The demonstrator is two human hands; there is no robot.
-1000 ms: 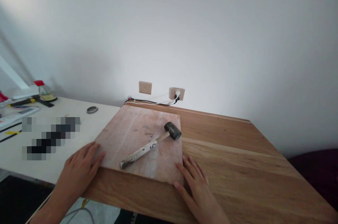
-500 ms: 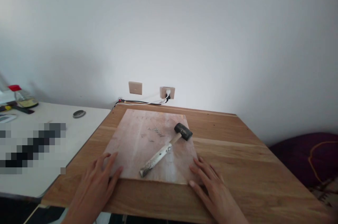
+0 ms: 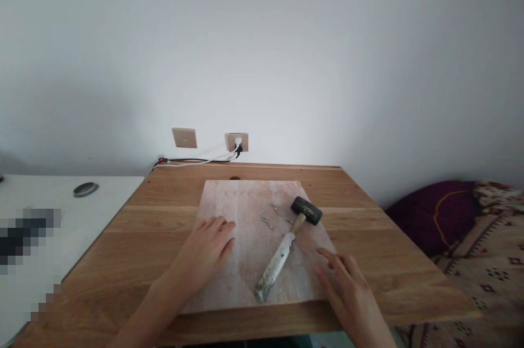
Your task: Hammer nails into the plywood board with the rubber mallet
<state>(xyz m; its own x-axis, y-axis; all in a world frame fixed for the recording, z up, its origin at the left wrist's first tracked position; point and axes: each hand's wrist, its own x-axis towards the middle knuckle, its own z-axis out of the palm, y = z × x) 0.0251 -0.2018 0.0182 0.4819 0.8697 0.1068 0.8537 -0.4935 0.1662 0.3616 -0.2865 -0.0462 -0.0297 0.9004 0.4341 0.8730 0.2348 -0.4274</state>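
Note:
A pale, worn square board lies on the wooden table, and on it a mallet with a black head and a whitish-coated handle rests diagonally. Several small metal pieces like nails or screws are scattered left of the mallet head. My left hand lies over the board's left side, fingers stretched out and holding nothing. At the board's right edge, right of the mallet handle, is my right hand, its fingers apart with nothing in them.
The wooden table reaches back to the white wall, where a socket has plugs and cables. On the left stands a white table with a round grey lid-like item. A purple cushion and patterned cloth are on the right.
The board, with the mallet and metal pieces on it, has slid right and nearer across the table. My left hand has come further onto the board. The view has turned slightly right.

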